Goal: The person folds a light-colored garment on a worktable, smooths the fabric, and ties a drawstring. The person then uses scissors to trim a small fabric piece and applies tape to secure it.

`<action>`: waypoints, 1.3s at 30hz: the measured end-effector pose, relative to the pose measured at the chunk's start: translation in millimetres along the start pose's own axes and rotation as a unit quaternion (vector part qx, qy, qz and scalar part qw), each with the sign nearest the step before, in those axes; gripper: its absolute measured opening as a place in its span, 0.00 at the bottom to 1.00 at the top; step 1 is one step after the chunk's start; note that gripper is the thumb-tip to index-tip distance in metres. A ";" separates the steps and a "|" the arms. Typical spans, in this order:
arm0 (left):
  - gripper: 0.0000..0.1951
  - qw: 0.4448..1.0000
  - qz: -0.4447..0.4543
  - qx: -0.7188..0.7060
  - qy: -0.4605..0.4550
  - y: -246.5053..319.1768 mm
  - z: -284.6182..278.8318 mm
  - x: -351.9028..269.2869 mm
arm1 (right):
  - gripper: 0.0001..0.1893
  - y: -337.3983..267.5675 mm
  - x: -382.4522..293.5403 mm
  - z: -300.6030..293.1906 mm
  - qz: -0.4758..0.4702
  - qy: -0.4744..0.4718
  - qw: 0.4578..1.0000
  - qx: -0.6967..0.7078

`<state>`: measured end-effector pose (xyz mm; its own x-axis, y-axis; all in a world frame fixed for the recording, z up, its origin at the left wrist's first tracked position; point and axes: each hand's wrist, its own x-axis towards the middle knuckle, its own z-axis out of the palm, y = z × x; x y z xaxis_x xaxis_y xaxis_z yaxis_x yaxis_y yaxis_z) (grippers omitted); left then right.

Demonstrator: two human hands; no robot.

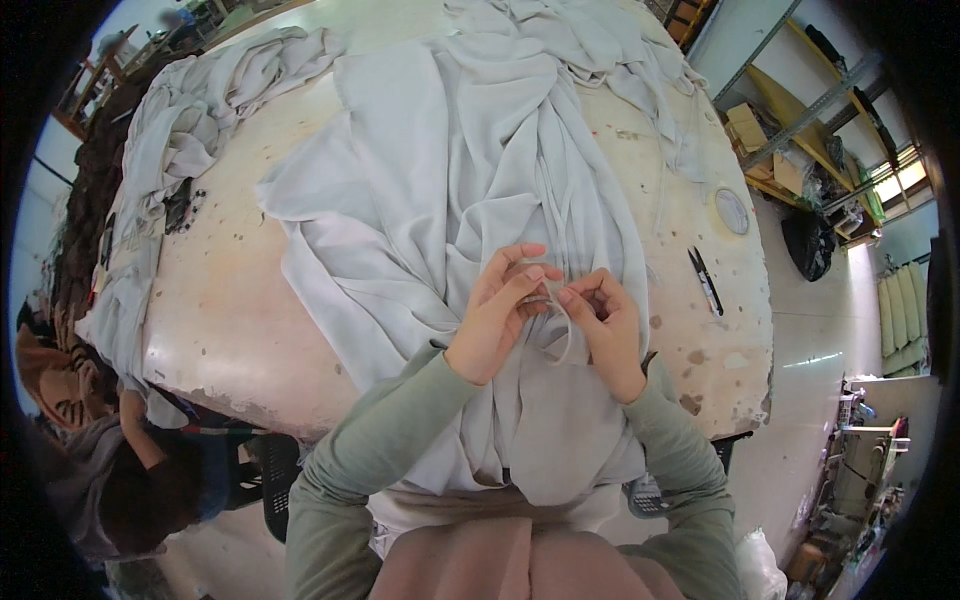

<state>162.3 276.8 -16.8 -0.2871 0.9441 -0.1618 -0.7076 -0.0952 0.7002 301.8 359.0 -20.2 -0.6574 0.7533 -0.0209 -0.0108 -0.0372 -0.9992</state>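
Observation:
A large pale grey garment or length of fabric [405,165] lies in folds over the worktable and hangs down across my lap. Above it, my left hand [504,307] pinches a thin strip of the same pale cloth [564,330] between thumb and fingers. My right hand [606,319] grips that strip close by, so the fingertips of both hands nearly meet. Part of the strip loops down below the hands. What lies between the fingertips is too small to make out.
Thread snips [705,281] and a roll of clear tape [731,211] rest on the worktable [247,300] at right. More pale cloth [592,37] is heaped at the back and along the left edge. A co-worker's arm [139,431] is at lower left. Shelving [806,120] stands beyond the right edge.

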 end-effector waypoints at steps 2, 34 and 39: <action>0.20 0.999 -0.015 -0.030 0.012 -3.4 2.1 0.2 | 0.06 0.7 -3.1 3.4 -0.034 0.033 0.999 -0.025; 0.15 0.994 0.011 0.100 -0.038 5.3 7.4 -13.0 | 0.08 -17.3 -8.1 -11.0 -0.043 -0.034 0.998 0.022; 0.14 0.998 -0.018 0.061 -0.031 6.5 6.4 -11.1 | 0.09 -18.0 -7.9 -11.3 -0.039 -0.049 0.998 0.030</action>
<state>165.0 267.7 -6.0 -0.2203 0.9642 -0.1473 -0.6319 -0.0260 0.7746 315.7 361.1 -2.5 -0.7238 0.6871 0.0630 -0.1074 -0.0220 -0.9940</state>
